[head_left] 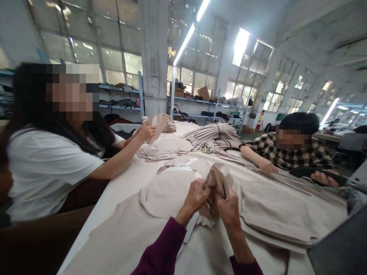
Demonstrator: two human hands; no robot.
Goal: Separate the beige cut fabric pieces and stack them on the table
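Lower centre of the head view: left hand (197, 196) and right hand (228, 206), both pinched shut on a small beige cut fabric piece (217, 183), raised just above the cloth-covered white table (120, 198). Probably light, limp, non-slippery; best gripped by the edges. Piece's shape hidden within folds and fingers; dark shape at lower right cut off.

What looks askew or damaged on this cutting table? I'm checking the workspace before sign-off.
Nothing stands out. Both hands, left hand and right hand, grip a small beige fabric piece above the table; the other cut pieces lie in loose stacks.
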